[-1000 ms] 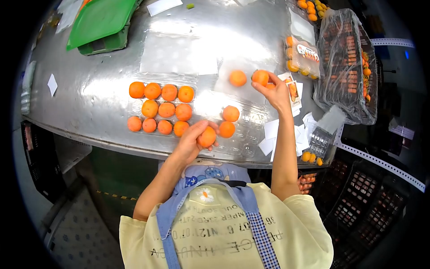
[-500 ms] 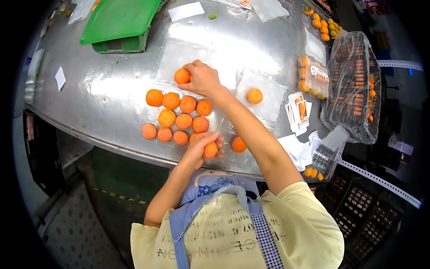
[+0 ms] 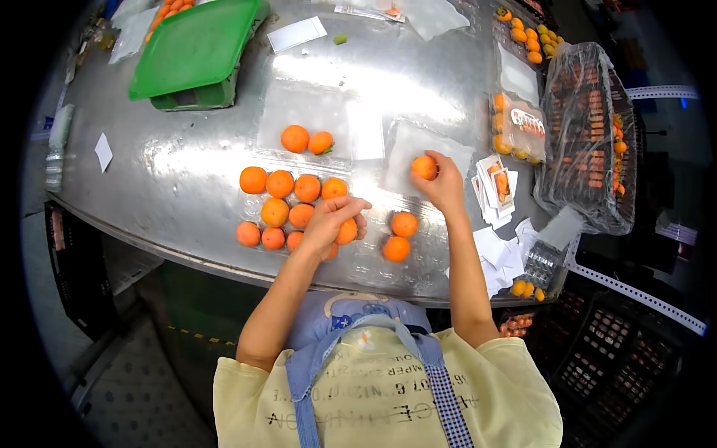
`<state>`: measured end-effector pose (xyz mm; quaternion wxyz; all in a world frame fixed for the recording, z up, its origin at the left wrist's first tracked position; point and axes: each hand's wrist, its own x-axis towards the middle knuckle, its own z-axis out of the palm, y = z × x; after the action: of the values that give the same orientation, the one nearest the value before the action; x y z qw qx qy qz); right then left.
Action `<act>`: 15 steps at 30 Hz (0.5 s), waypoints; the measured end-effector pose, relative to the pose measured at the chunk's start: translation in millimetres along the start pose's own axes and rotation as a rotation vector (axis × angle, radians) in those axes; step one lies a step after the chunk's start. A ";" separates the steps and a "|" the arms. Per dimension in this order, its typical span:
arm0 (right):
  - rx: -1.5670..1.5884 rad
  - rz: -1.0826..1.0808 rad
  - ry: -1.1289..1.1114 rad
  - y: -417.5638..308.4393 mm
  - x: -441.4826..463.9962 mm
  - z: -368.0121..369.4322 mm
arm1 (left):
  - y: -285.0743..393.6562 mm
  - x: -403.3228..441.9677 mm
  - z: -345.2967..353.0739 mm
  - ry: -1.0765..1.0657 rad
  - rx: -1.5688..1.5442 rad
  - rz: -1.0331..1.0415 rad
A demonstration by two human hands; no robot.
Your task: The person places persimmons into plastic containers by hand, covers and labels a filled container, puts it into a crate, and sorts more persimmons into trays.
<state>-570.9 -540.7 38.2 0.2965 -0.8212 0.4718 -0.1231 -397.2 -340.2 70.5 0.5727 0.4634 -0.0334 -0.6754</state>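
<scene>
At the desk (image 3: 172,198), left hand (image 3: 324,225) grips one fruit (image 3: 346,232), right hand (image 3: 447,187) another, a pick-up seemingly calling for gentle lifting.

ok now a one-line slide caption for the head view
Left hand and right hand each hold an orange fruit at a metal table with clear plastic trays.
</scene>
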 end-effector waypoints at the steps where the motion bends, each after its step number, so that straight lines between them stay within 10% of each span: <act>1: 0.101 -0.016 0.047 -3.0 2.9 -0.5 | 4.5 0.0 0.5 -0.004 0.012 0.004; 15: 0.201 -0.402 -0.095 -94.7 67.6 64.5 | 11.8 1.6 -19.0 0.079 0.382 0.052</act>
<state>-437.9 -538.2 38.9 0.3680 -0.8700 0.2695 -0.1875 -375.7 -336.3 65.6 0.4923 0.5890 -0.1504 -0.6230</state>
